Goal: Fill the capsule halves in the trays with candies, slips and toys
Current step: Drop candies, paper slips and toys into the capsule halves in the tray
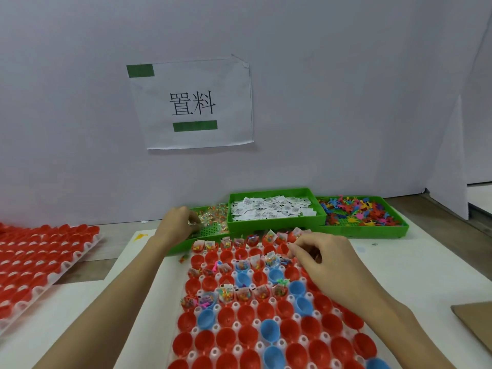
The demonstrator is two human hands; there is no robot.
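Note:
A white tray (191, 356) in front of me holds rows of red and blue capsule halves (269, 330); the far rows hold candy packets, slips and toys. My left hand (177, 222) reaches into the green candy bin (183, 245), fingers curled over clear candy packets (213, 217). My right hand (319, 258) hovers over the tray's far right rows, its fingertips pinching something small that I cannot make out. A green bin of white slips (271, 209) and a green bin of coloured toys (359, 210) stand behind the tray.
A second tray of red capsule halves (40, 262) lies at the left. A paper sign (193, 103) hangs on the white wall. Brown cardboard (476, 323) pokes in at the right edge. One loose candy (183, 259) lies beside the tray.

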